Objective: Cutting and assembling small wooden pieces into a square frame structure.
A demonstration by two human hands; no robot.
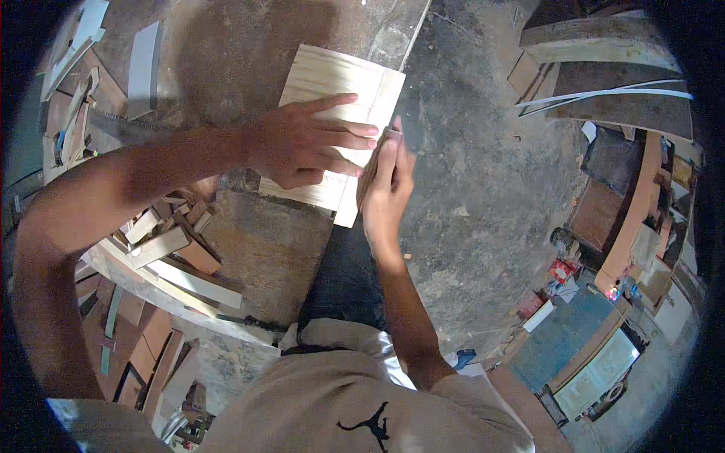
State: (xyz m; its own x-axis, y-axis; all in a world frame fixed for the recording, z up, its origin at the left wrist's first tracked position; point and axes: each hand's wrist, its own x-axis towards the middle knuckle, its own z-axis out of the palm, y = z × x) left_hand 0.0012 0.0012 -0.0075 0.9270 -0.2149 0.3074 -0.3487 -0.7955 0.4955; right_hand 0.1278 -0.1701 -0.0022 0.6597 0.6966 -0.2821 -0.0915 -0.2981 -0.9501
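Observation:
A pale wooden board (336, 72) with visible grain lies at the edge of the workbench, in the middle of the view. A narrow strip runs along its right side. My left hand (313, 143) is pressed on the board's top with its fingers spread. My right hand (389, 185) is closed around a brown flat block (368, 175) and holds it against the board's right edge. The fingers hide much of the block, so I cannot make out its exact kind.
Wood offcuts (162, 245) are heaped on the bench (264, 257) at the lower left. A white panel (143, 68) lies at the far left. The stained concrete floor (483, 204) stretches to the right, toward a blue-topped surface (570, 336) and stacked boards (604, 49).

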